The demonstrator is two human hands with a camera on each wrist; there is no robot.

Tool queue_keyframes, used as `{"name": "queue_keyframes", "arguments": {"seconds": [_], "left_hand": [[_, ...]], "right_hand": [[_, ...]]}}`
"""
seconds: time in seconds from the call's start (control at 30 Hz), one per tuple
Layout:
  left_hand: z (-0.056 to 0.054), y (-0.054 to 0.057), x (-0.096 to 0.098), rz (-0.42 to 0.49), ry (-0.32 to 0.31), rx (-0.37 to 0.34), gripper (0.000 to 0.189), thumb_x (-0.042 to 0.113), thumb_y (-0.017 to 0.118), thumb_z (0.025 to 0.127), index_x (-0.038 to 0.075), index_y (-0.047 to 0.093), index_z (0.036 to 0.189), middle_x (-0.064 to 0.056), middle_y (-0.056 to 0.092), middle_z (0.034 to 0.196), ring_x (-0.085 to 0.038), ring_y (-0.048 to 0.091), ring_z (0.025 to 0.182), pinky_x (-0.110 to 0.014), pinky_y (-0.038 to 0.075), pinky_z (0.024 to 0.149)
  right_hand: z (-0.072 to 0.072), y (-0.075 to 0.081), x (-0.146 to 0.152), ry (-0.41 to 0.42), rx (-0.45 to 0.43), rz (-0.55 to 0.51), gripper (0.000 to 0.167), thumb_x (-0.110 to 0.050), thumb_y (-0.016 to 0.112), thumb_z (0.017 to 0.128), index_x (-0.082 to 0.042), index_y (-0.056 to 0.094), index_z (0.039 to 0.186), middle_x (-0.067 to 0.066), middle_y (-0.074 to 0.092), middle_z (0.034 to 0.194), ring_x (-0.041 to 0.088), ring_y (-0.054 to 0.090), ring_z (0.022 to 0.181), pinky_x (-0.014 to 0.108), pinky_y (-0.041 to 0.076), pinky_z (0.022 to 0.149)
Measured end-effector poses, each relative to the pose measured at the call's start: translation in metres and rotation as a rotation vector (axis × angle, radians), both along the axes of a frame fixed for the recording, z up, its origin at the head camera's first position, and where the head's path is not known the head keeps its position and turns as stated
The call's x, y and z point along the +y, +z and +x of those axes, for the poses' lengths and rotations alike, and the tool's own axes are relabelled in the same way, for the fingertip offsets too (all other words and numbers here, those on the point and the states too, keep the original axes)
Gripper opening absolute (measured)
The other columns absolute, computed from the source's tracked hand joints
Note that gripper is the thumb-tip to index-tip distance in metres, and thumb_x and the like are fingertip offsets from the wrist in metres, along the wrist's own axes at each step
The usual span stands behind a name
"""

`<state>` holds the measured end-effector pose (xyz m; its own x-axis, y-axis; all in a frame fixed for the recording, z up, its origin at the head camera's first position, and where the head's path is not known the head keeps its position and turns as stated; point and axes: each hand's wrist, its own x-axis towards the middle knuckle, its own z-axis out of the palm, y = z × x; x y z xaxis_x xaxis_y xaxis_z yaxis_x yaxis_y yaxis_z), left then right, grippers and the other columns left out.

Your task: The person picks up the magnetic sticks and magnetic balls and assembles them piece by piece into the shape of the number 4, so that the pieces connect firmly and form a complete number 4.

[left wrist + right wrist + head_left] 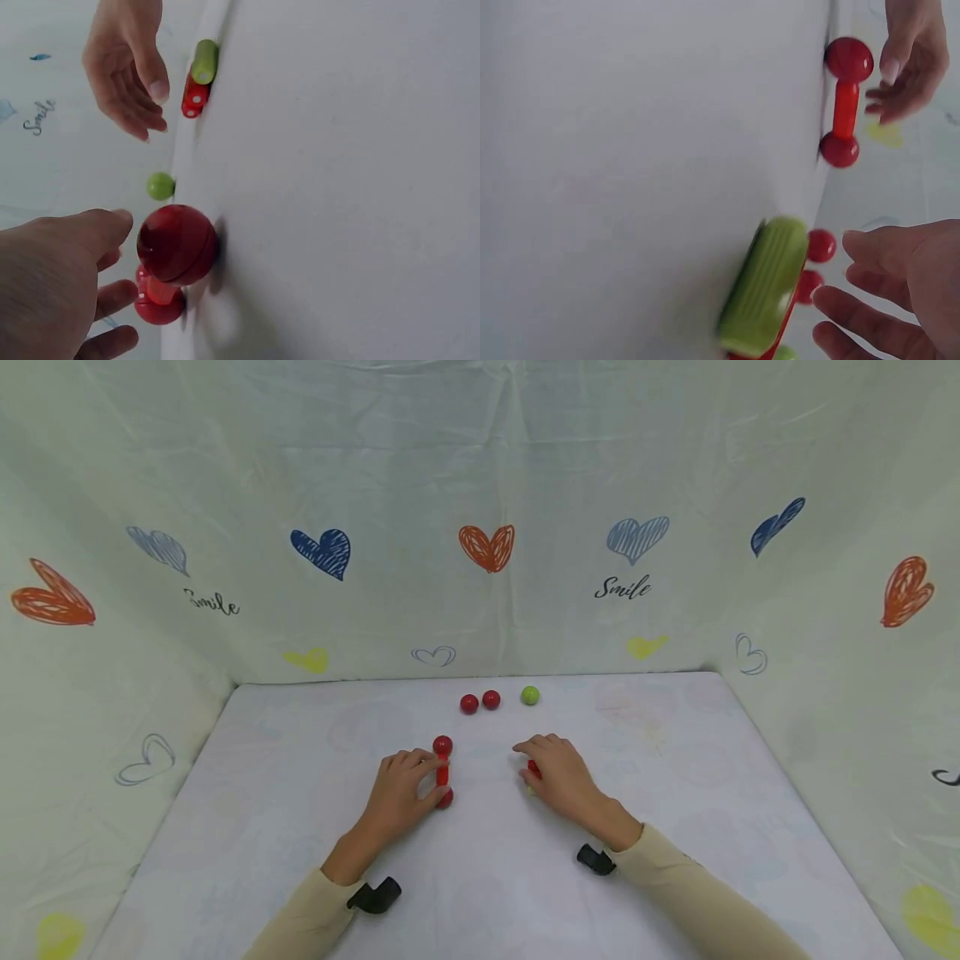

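A red rod (442, 772) joins two red balls, the far ball (442, 746) and the near ball (445, 797), into a dumbbell shape on the table. My left hand (405, 789) stands at its left side with fingers spread loosely; the left wrist view shows a gap between thumb and near ball (178, 245). To the right, my right hand (561, 781) hovers over short sticks, its fingers parted and holding nothing. A ridged green stick (765, 289) lies there alongside red sticks (196, 96), mostly hidden by the hand in the head view.
Two loose red balls (468, 704) (491, 699) and a green ball (530, 695) sit toward the back of the white table (637, 877). A white curtain (405, 460) printed with hearts hangs behind and along the sides.
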<state>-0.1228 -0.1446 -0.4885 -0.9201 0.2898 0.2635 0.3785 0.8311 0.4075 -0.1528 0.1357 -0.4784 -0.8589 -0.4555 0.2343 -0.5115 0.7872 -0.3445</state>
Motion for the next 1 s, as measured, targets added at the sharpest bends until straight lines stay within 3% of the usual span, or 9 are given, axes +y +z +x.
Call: {"name": "queue_keyframes", "arguments": {"seconds": [0.27,0.63,0.83,1.0], "left_hand": [[0.01,-0.003,0.003,-0.094,0.011,-0.027,0.041,0.027,0.092,0.084,0.013,0.078,0.12,-0.004,0.069,0.107,-0.026,0.062,0.101,-0.054,0.048,0.1],[0.015,-0.005,0.006,-0.094,-0.002,-0.04,0.038,0.025,0.093,0.083,0.015,0.08,0.118,-0.002,0.071,0.104,-0.024,0.063,0.1,-0.054,0.048,0.1],[0.018,-0.003,0.007,-0.11,0.01,-0.04,0.036,0.024,0.092,0.084,0.015,0.08,0.116,-0.002,0.072,0.103,-0.024,0.064,0.099,-0.053,0.049,0.099],[0.018,-0.003,0.008,-0.113,0.022,-0.046,0.035,0.025,0.092,0.084,0.015,0.081,0.116,-0.002,0.071,0.101,-0.024,0.064,0.098,-0.052,0.049,0.099]], "right_hand": [[-0.006,-0.004,0.022,-0.043,-0.023,0.039,0.034,-0.009,0.085,0.089,-0.004,0.075,0.122,0.01,0.075,0.114,0.031,0.067,0.105,0.049,0.053,0.098],[-0.013,-0.005,0.035,-0.036,-0.032,0.099,0.019,-0.006,0.081,0.092,-0.005,0.08,0.11,0.007,0.076,0.099,0.028,0.067,0.09,0.047,0.056,0.086],[-0.02,-0.006,0.037,-0.003,-0.016,0.098,0.014,-0.003,0.084,0.087,-0.005,0.083,0.101,0.005,0.076,0.091,0.025,0.067,0.082,0.042,0.056,0.077],[-0.024,-0.008,0.037,0.019,-0.069,0.098,0.014,-0.003,0.084,0.088,-0.005,0.082,0.101,0.004,0.075,0.091,0.023,0.066,0.082,0.039,0.056,0.077]]}}
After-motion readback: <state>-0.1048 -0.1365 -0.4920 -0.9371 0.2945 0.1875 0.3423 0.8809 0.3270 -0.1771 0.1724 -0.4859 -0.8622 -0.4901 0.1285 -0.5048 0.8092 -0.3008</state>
